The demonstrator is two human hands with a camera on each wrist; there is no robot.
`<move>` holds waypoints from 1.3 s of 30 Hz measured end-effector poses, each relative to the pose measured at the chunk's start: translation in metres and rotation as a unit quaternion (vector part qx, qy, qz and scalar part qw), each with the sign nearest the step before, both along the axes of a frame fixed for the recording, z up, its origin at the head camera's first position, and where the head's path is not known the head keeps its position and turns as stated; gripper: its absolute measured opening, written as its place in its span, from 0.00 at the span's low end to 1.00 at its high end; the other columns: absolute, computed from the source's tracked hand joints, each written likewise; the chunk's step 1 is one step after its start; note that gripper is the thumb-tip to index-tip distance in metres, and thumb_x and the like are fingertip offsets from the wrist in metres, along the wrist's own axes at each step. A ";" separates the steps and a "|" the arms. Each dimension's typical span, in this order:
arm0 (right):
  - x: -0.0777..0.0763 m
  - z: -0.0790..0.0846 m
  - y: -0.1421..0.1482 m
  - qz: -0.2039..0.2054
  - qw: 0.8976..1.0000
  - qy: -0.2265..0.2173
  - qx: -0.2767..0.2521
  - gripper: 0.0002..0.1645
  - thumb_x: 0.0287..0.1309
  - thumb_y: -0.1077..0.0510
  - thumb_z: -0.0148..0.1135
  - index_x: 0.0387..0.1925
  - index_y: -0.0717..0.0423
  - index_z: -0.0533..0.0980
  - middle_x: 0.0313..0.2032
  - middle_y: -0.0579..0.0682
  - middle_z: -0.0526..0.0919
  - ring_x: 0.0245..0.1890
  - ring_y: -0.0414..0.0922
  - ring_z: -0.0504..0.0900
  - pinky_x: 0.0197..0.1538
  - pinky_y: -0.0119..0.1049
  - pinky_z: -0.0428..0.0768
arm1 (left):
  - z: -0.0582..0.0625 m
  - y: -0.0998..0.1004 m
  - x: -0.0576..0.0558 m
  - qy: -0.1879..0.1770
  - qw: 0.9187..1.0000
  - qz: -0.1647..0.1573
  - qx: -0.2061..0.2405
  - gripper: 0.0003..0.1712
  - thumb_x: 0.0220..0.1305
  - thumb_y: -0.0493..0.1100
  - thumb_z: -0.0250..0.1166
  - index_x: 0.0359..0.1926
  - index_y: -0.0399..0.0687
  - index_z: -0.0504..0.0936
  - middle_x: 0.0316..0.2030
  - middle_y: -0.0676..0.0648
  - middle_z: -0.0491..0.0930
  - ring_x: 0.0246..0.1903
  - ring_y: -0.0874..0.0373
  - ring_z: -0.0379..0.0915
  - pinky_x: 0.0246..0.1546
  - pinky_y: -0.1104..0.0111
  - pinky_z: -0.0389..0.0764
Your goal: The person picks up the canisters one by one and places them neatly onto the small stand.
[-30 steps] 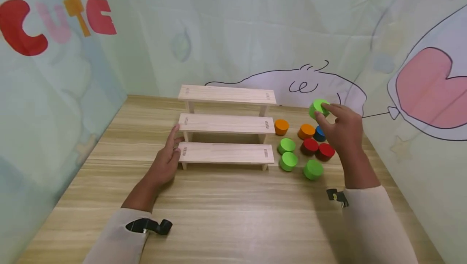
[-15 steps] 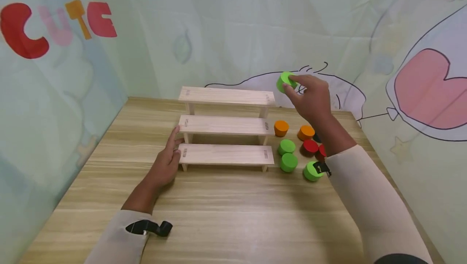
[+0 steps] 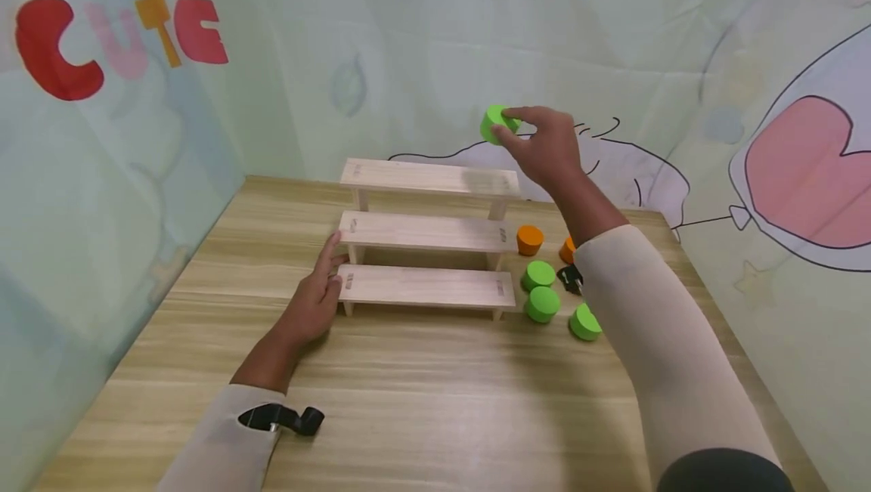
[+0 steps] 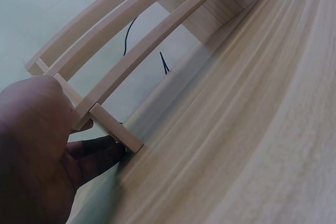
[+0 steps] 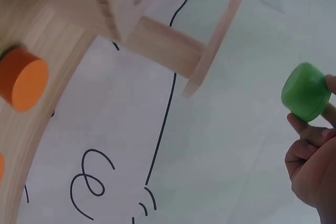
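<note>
My right hand (image 3: 544,146) pinches a green cylinder block (image 3: 495,126) between thumb and fingers. The block is raised above the right end of the top step of a three-tier wooden rack (image 3: 422,229), and a shadow falls on that step. In the right wrist view the green block (image 5: 305,92) is apart from the rack's upper plank (image 5: 223,32). My left hand (image 3: 311,303) rests against the rack's left side, its fingers extended along the lower and middle steps. The left wrist view shows fingers (image 4: 100,156) beside the rack's front leg (image 4: 118,129).
To the right of the rack stand green blocks (image 3: 542,304) and orange blocks (image 3: 529,240) on the wooden table (image 3: 422,401). My right forearm (image 3: 646,333) covers part of this group. A printed cloth wall (image 3: 292,61) rises behind the table.
My right hand has carried the green block left and upward, from over the loose blocks to above the top step. The left hand stays at the rack's side.
</note>
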State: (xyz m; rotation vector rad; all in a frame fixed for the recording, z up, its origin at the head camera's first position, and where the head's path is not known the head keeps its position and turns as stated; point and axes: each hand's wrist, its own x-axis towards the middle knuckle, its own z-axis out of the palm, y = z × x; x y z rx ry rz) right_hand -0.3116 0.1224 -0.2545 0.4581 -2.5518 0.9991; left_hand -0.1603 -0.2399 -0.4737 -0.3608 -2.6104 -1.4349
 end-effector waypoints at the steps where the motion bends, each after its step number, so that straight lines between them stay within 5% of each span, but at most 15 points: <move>1: -0.003 0.002 -0.004 0.007 1.000 -0.005 0.006 0.27 0.76 0.46 0.68 0.68 0.54 0.84 0.69 0.56 0.85 0.69 0.55 0.83 0.68 0.51 0.84 | 0.000 0.000 0.000 -0.002 1.000 0.000 -0.001 0.44 0.86 0.35 0.40 0.91 0.65 0.34 0.78 0.24 0.65 0.75 0.22 0.65 0.74 0.30 0.66; 13: -0.025 -0.007 -0.056 0.054 0.997 -0.060 -0.018 0.25 0.75 0.45 0.68 0.66 0.49 0.86 0.69 0.49 0.86 0.73 0.49 0.80 0.75 0.48 0.78 | 0.002 0.001 0.003 -0.005 1.000 0.003 -0.001 0.43 0.86 0.36 0.40 0.90 0.66 0.34 0.78 0.24 0.65 0.75 0.22 0.66 0.74 0.29 0.67; 29: -0.003 -0.049 -0.131 0.104 0.993 -0.034 0.030 0.25 0.75 0.43 0.68 0.66 0.48 0.86 0.67 0.50 0.87 0.74 0.49 0.80 0.76 0.48 0.78 | 0.002 0.011 0.003 0.003 1.000 -0.005 -0.012 0.43 0.86 0.35 0.40 0.91 0.61 0.34 0.78 0.25 0.66 0.72 0.25 0.72 0.63 0.39 0.73; 39: 0.000 -0.057 -0.143 0.133 0.990 0.003 0.053 0.25 0.74 0.43 0.69 0.65 0.50 0.86 0.66 0.51 0.88 0.72 0.50 0.83 0.74 0.49 0.80 | 0.005 0.011 0.004 -0.001 1.000 -0.003 -0.012 0.43 0.86 0.35 0.40 0.91 0.60 0.34 0.78 0.25 0.67 0.74 0.24 0.68 0.72 0.32 0.70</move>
